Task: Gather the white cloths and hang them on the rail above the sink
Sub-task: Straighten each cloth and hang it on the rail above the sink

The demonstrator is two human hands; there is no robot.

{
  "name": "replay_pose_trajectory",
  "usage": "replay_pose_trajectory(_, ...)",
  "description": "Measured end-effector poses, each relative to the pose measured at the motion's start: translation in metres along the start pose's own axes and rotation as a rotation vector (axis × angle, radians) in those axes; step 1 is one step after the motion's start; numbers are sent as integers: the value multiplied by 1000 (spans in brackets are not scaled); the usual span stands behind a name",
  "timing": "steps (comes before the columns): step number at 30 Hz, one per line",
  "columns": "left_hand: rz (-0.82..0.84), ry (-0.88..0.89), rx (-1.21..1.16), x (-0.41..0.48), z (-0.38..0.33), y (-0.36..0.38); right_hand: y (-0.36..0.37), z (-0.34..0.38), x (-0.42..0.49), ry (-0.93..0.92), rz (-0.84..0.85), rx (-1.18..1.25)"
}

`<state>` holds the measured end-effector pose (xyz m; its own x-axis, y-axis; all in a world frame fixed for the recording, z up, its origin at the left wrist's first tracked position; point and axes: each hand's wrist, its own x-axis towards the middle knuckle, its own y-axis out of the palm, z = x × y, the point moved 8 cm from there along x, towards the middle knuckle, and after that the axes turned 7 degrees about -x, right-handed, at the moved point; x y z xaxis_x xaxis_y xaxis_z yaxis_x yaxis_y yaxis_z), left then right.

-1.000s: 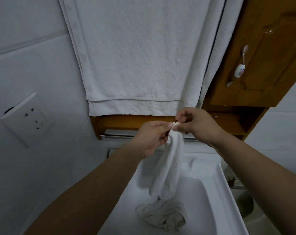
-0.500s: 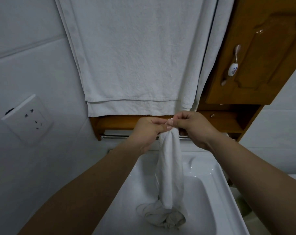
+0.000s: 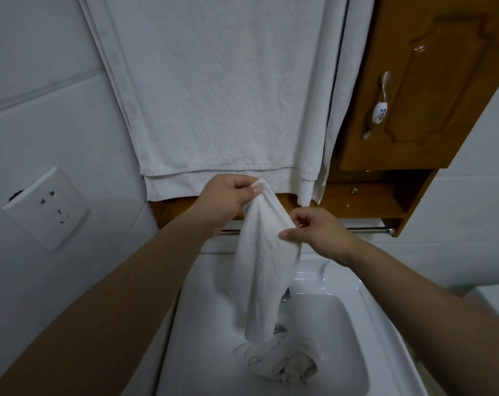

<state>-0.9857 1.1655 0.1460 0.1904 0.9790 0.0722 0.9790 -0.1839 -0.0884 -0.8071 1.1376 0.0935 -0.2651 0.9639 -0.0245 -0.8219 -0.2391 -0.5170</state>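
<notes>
Spreading a white cloth [image 3: 259,267] over the sink [image 3: 342,324], ready for the rail [image 3: 365,230]
The left hand [image 3: 225,204] pinches the cloth's top corner between thumb and curled fingers, just in front of the wooden shelf [image 3: 357,201]. The right hand [image 3: 316,232] pinches the side edge a little lower, thumb and forefinger closed on the fabric. The cloth hangs bunched from both grips, and its tail reaches down to a second cloth [image 3: 276,364] crumpled in the basin; I cannot tell whether they touch. The rail runs just behind the hands, under the shelf. To do this well, I judge the right hand should slide along the hem to the far corner so the cloth opens flat, then both hands should lift it clear of the heap and drape it evenly over the rail so it cannot slip off
</notes>
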Motion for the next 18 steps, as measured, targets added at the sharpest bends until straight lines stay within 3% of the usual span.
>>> replay_pose_trajectory(6, -46, 154, 152, -3, -27, -13, 17, -25, -14, 49, 144, -293)
replay_pose_trajectory(13, -8, 217, -119, -7, -51, -23, 33, -72, -35, 132, 317, -760)
replay_pose_trajectory(18, 14, 315, 176, -17, -63, -18, 20, -89, -37, 161, 270, -796)
